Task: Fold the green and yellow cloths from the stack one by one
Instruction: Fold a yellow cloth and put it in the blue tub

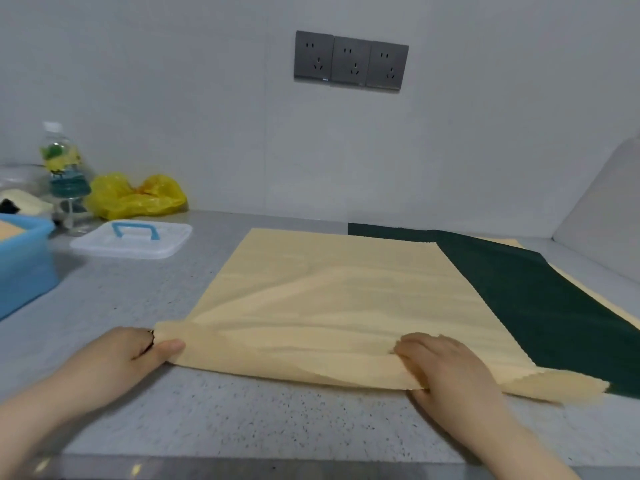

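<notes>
- We see two bare hands at the near edge of one yellow cloth (332, 299) that lies spread on the gray speckled counter (242, 420).
- The left hand (138, 351) pinches the cloth's near left corner, with the thumb on top of the fabric.
- The right hand (446, 368) grips the near edge farther right, with the fingers curled over a bunched fold of the cloth.
- The near edge is lifted a little and wrinkled between the two hands; the far part of the cloth lies flat.
- One dark green cloth (530, 296) lies flat to the right, and the yellow cloth covers its left part.
- A thin strip of one more yellow cloth (588, 289) peeks out from under the green one along its right edge. So we count three cloths in all.
- On the wall we count three dark power sockets (350, 60) in a row.
- On the far left stand one plastic bottle (64, 168) and one crumpled yellow plastic bag (138, 197), close together.
- One clear lid with a blue handle (133, 237) lies flat on the counter in front of the bag.
- One blue bin (24, 268) sits at the left edge, just beside the lid.
</notes>
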